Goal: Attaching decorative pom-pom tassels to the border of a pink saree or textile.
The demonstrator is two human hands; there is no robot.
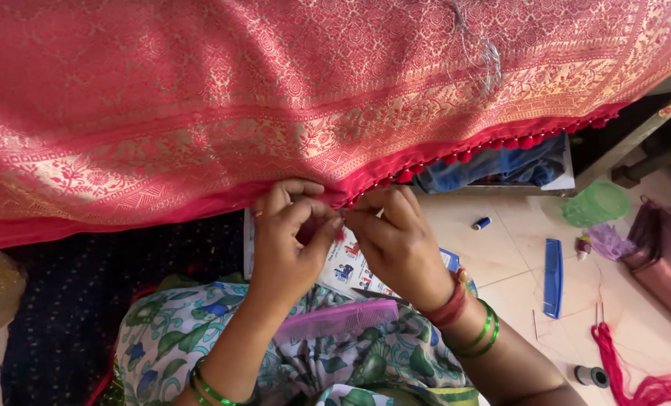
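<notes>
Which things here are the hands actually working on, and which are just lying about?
In hand:
left hand and right hand, pinching the red edge
pink-and-gold fabric
red tassel row along its hem

Lying about:
pink comb on the lap
blue comb
blue thread spool
green cup
loose red threads
dark spool

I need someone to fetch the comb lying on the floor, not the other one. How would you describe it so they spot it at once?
Start from the red and gold cloth, then look down its right side to the pale tiled floor. The blue comb lies there, long and upright in the picture. The pink comb rests on the person's lap instead.
</notes>
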